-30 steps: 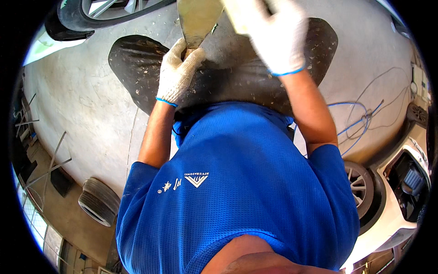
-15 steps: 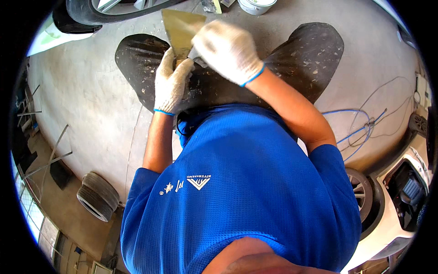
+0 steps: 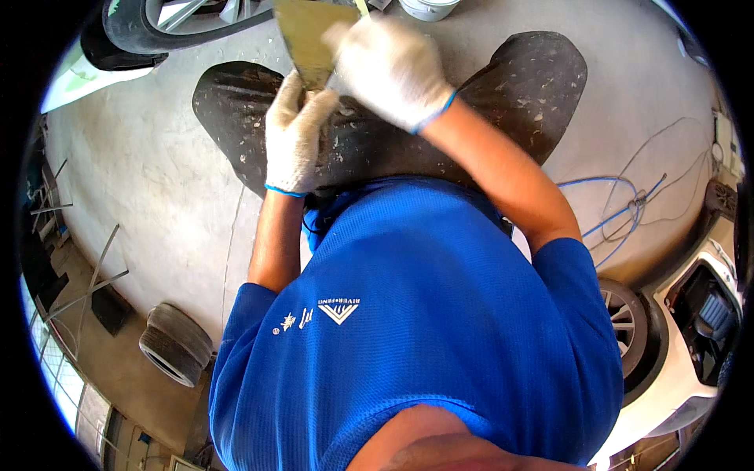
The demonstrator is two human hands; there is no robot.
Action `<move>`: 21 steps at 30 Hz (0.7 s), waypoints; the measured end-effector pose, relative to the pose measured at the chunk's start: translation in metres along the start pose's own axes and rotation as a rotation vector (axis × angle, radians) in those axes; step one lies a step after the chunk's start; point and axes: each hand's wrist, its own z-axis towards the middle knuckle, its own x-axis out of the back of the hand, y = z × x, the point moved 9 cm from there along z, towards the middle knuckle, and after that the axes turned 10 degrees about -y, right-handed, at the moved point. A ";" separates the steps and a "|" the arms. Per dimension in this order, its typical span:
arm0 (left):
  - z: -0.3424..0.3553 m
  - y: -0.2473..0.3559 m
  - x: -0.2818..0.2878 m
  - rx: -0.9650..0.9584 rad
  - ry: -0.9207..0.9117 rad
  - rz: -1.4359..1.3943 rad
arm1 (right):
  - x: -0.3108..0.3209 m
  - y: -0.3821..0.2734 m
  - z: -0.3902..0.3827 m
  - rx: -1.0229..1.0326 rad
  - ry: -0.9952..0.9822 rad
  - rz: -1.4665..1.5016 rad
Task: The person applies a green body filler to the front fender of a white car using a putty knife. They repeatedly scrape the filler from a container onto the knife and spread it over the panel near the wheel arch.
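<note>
My left hand (image 3: 294, 137), in a white knit glove with a blue cuff, grips a putty knife (image 3: 314, 39) by its narrow lower end. The wide, yellowish blade fans out upward, away from me, and reaches the top edge of the picture. My right hand (image 3: 397, 74), gloved the same way, is beside the blade's right edge with its fingers curled. Motion smears its fingertips, so whatever they hold cannot be made out. Both hands are over my dark, paint-spotted trousers (image 3: 518, 102), between my spread knees.
A car wheel (image 3: 196, 23) stands at the upper left, and a white bucket (image 3: 430, 8) at the top. A blue hose (image 3: 620, 224) lies coiled at the right. Two stacked tyres (image 3: 177, 341) sit at the lower left. A white car body (image 3: 667, 345) is behind me on the right.
The putty knife and both hands have shifted slightly upward in the picture. My right hand has moved a little along the blade's right side, still blurred. The bucket now sits nearer the top edge.
</note>
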 end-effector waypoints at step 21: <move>-0.002 0.021 0.011 -0.154 -0.046 -0.279 | 0.063 -0.012 -0.012 0.144 0.317 0.144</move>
